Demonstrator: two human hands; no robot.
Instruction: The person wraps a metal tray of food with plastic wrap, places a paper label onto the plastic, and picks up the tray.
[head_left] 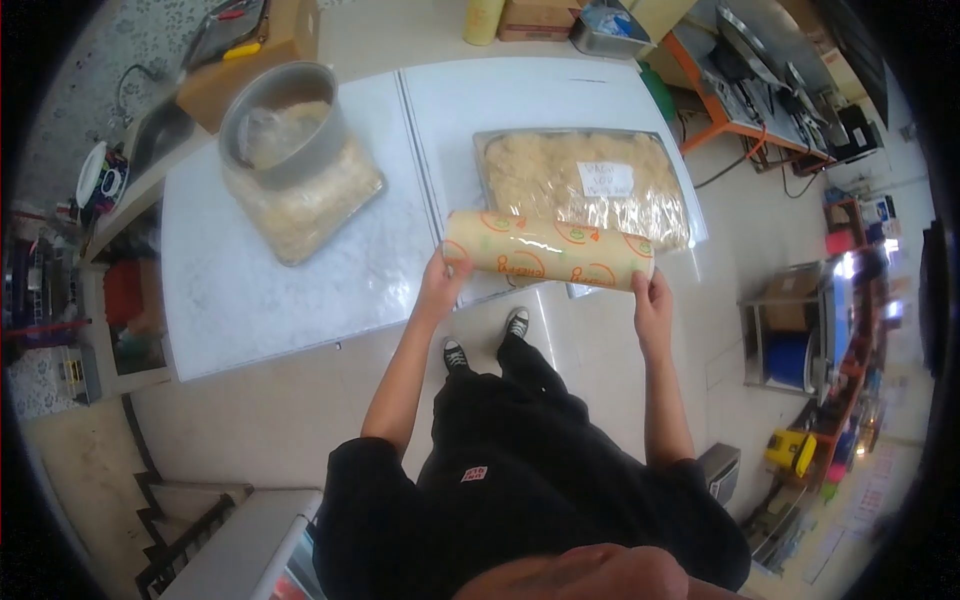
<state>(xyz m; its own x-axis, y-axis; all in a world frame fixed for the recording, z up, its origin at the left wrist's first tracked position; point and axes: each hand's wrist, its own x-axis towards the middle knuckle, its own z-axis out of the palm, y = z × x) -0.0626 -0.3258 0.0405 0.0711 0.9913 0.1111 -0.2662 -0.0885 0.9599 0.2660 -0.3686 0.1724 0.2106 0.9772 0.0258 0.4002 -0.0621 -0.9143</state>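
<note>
A thick roll of cling film (545, 252), printed in orange and green, is held level between my two hands. My left hand (440, 285) is closed on its left end, and my right hand (652, 292) grips the right end. Just beyond the roll lies a metal tray (480, 165) heaped with a pale crumbly food (540, 165). Clear film covers at least part of the food, and a white handwritten label (606, 180) sits on top. The roll hides the near edge of the tray.
On the left of the white table top (330, 310), a round metal pot (235, 150) rests on a plastic bag of pale crumbs (305, 205). Another film roll (483, 20), a cardboard box (538, 18) and a metal container (610, 35) stand along the far side.
</note>
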